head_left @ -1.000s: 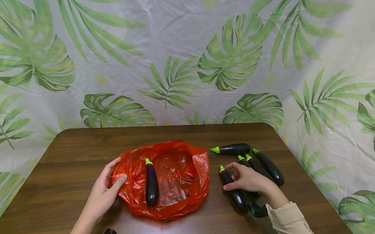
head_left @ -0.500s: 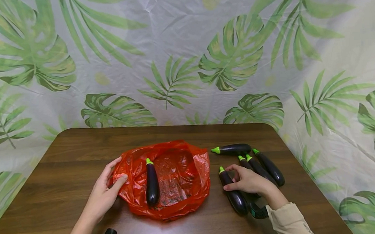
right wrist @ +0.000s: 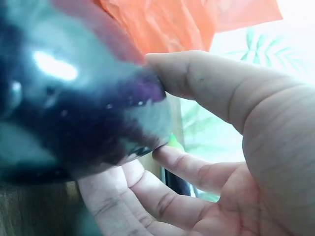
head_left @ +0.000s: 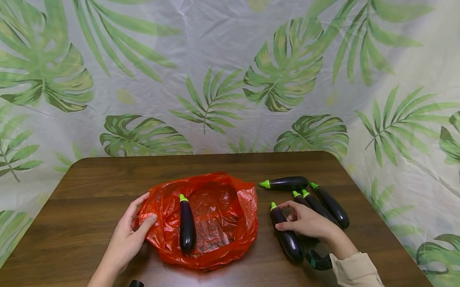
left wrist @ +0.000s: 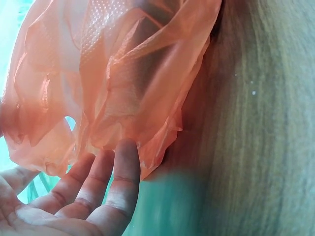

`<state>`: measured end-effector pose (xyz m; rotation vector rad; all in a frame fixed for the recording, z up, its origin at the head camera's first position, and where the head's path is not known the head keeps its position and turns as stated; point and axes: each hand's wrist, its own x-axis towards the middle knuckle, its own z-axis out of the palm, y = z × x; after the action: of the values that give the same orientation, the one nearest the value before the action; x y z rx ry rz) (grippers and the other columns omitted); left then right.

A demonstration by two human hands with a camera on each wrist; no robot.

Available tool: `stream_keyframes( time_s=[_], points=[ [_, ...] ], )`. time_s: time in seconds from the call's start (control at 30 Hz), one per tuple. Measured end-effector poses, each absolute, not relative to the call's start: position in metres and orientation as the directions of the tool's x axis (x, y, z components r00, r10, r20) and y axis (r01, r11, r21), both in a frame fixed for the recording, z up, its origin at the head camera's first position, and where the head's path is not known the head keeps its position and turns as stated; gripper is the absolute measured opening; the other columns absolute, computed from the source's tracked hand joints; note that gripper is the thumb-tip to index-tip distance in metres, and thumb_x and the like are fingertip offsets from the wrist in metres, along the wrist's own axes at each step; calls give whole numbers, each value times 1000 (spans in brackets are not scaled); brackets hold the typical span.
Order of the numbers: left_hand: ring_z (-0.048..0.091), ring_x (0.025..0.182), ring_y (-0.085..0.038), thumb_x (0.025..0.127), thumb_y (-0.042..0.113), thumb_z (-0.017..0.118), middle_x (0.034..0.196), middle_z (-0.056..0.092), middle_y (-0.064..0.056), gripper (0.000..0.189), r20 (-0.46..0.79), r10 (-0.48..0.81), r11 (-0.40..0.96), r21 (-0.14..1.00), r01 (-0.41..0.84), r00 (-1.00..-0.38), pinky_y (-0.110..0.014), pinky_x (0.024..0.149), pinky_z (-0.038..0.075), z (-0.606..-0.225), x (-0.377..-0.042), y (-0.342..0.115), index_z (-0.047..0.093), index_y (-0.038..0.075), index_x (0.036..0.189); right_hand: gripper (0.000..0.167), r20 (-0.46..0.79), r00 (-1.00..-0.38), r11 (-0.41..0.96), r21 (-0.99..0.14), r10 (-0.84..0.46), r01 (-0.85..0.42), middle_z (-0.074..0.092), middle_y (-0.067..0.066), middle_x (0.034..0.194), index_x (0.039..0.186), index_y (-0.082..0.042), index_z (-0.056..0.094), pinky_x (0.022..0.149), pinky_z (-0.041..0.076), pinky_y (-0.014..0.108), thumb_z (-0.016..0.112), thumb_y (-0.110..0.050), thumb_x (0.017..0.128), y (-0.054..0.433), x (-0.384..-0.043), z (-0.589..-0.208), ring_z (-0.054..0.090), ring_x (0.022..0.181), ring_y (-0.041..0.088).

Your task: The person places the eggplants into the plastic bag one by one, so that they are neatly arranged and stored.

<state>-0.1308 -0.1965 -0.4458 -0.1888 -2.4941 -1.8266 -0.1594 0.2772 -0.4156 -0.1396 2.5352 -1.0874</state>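
A red plastic bag [head_left: 247, 207] lies with its mouth spread wide on the table. One eggplant [head_left: 187, 226] with a bright green stem rests inside it. My left hand [head_left: 128, 238] holds the bag's left rim, thumb over the edge; in the left wrist view the fingers [left wrist: 126, 167] touch the outside of the film. To the right of the bag, my right hand [head_left: 310, 221] pinches another eggplant [head_left: 288, 243] between thumb and fingers. Close up in the right wrist view, that glossy dark eggplant [right wrist: 74, 108] hides part of the fingers.
Several more eggplants are grouped on the right: one lies crosswise [head_left: 287, 183] at the back, another [head_left: 331, 205] near the right edge, others partly behind my right hand. The brown wooden table [head_left: 64, 228] meets a leaf-patterned cloth [head_left: 214, 41] behind.
My right hand and the eggplant it grips have shifted very slightly, the stem end moving a little up and to the right. The left hand and bag stay put.
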Motion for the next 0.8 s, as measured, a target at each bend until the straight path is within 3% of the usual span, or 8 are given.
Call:
stream_keyframes(
  time_s=[0.13, 0.4, 0.8],
  points=[
    [59, 117, 13, 110, 27, 64, 165, 47, -22, 65, 96, 68, 305, 946, 113, -993, -14, 90, 55, -445, -130, -196, 35, 20, 167, 70, -314, -921, 662, -745, -230, 89, 60, 7, 90, 149, 0, 51, 64, 48, 28, 83, -29, 94, 281, -161, -414, 54, 73, 18],
    [66, 125, -9, 109, 28, 64, 164, 49, -21, 65, 83, 59, 313, 945, 97, -995, -15, 90, 56, -446, -130, -196, 35, 22, 167, 72, -309, -925, 615, -781, -222, 113, 68, 9, 98, 154, 1, 45, 73, 56, 33, 79, -31, 99, 285, -160, -401, 62, 82, 19],
    [61, 136, -39, 110, 28, 63, 165, 48, -21, 64, 98, 60, 328, 938, 112, -993, -15, 91, 56, -447, -130, -197, 34, 22, 167, 76, -225, -961, 623, -778, -158, 79, 70, 16, 120, 161, -6, 39, 86, 60, 36, 75, -38, 102, 288, -155, -366, 66, 94, 20]
  ],
)
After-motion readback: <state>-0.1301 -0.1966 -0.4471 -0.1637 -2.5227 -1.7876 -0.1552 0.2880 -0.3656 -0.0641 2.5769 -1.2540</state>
